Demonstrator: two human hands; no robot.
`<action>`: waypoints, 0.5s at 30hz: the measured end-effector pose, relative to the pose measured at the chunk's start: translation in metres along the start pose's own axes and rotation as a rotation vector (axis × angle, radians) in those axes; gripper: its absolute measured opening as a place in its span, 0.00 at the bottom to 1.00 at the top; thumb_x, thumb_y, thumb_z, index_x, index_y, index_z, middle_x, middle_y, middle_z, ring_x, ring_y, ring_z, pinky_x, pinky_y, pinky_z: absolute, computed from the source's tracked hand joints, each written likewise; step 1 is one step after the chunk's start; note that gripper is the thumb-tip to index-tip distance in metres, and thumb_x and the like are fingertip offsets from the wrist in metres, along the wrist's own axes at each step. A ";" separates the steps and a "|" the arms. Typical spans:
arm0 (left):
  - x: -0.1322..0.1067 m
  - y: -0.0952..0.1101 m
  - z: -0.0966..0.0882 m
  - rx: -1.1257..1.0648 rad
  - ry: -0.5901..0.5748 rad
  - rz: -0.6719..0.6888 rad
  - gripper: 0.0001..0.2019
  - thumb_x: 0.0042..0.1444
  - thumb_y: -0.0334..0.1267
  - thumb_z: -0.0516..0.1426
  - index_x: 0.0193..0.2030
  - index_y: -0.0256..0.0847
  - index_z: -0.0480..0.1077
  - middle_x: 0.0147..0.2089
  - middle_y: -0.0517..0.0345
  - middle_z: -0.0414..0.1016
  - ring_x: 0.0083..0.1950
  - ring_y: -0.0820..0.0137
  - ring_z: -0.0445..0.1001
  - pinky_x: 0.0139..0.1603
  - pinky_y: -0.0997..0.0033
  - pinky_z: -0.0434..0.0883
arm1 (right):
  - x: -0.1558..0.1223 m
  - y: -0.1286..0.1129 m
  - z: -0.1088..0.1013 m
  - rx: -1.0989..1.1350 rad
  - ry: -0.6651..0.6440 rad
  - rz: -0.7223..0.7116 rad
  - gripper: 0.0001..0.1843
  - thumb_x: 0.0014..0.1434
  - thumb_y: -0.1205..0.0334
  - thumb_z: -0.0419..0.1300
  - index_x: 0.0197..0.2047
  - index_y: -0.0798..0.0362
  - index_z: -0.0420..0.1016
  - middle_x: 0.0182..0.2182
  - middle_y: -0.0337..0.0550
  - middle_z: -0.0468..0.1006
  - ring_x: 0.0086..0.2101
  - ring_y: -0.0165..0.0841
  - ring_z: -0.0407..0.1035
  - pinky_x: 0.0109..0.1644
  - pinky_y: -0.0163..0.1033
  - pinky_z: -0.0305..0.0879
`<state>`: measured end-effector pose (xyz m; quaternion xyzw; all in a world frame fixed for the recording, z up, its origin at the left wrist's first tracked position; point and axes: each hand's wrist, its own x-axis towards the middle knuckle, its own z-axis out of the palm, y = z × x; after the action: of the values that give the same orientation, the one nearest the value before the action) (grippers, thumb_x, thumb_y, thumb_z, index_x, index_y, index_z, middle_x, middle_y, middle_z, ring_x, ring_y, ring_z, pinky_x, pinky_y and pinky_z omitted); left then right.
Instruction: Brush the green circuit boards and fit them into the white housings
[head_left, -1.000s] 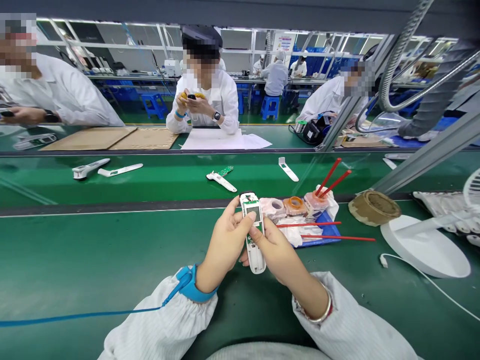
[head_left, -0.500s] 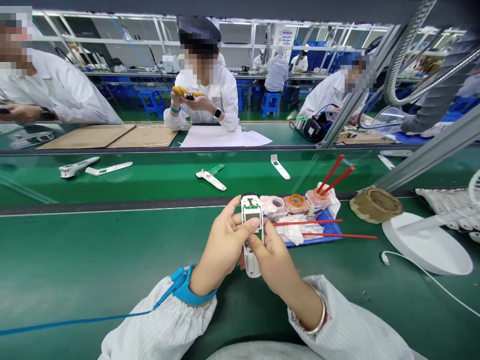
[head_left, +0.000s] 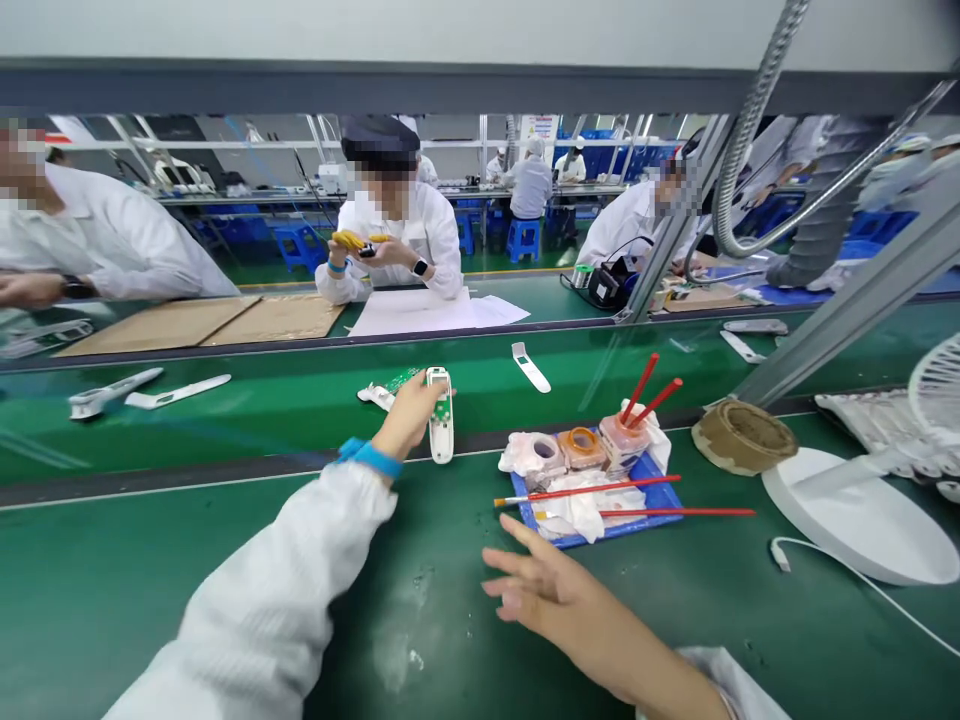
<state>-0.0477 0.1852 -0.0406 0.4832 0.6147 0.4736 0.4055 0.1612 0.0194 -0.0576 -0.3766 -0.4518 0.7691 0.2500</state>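
The left hand (head_left: 409, 417) gripped the white handheld device (head_left: 441, 440) at twelve o'clock, its green circuit board (head_left: 443, 407) uncovered; the right hand (head_left: 559, 590) hung open, fingers (head_left: 517, 558) empty, near the blue tray (head_left: 660, 503).

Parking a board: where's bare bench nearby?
Bare green mat left of the left sleeve; more between the right hand and the white round base, below the blue tray. Crowded: the tray itself, with tape rolls and brushes.
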 end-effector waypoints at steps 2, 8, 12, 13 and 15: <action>0.047 0.001 0.006 0.114 0.065 -0.032 0.14 0.59 0.40 0.54 0.50 0.35 0.67 0.49 0.50 0.71 0.46 0.65 0.72 0.46 0.58 0.71 | -0.003 0.004 -0.007 0.019 0.014 0.011 0.45 0.52 0.46 0.64 0.65 0.56 0.49 0.55 0.59 0.67 0.49 0.40 0.68 0.53 0.46 0.63; 0.105 -0.007 0.021 0.375 0.243 -0.167 0.17 0.59 0.40 0.54 0.54 0.38 0.65 0.54 0.48 0.67 0.51 0.62 0.69 0.48 0.53 0.69 | 0.000 0.024 -0.034 0.022 0.039 -0.045 0.36 0.47 0.43 0.66 0.54 0.57 0.68 0.40 0.52 0.77 0.36 0.36 0.73 0.41 0.41 0.68; 0.098 -0.021 -0.012 0.424 0.367 -0.170 0.18 0.57 0.42 0.55 0.53 0.38 0.65 0.59 0.46 0.61 0.59 0.55 0.61 0.55 0.45 0.60 | -0.015 0.021 -0.060 0.137 0.139 -0.065 0.28 0.48 0.48 0.67 0.48 0.56 0.72 0.34 0.48 0.79 0.31 0.33 0.74 0.37 0.39 0.69; 0.093 -0.026 -0.027 0.415 0.402 -0.147 0.18 0.56 0.42 0.56 0.52 0.37 0.65 0.61 0.45 0.58 0.62 0.51 0.55 0.57 0.43 0.56 | -0.020 0.016 -0.065 0.192 0.215 -0.072 0.26 0.49 0.50 0.67 0.47 0.56 0.72 0.32 0.47 0.79 0.29 0.33 0.74 0.35 0.38 0.70; 0.078 -0.037 -0.058 0.357 0.461 -0.093 0.17 0.50 0.40 0.59 0.46 0.35 0.66 0.61 0.36 0.56 0.66 0.41 0.44 0.55 0.41 0.54 | -0.031 0.004 -0.075 0.318 0.398 -0.091 0.22 0.51 0.53 0.66 0.47 0.56 0.72 0.30 0.47 0.80 0.28 0.32 0.73 0.35 0.38 0.70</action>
<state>-0.1271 0.2472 -0.0668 0.3977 0.7857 0.4362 0.1852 0.2402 0.0330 -0.0733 -0.4557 -0.2839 0.7292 0.4244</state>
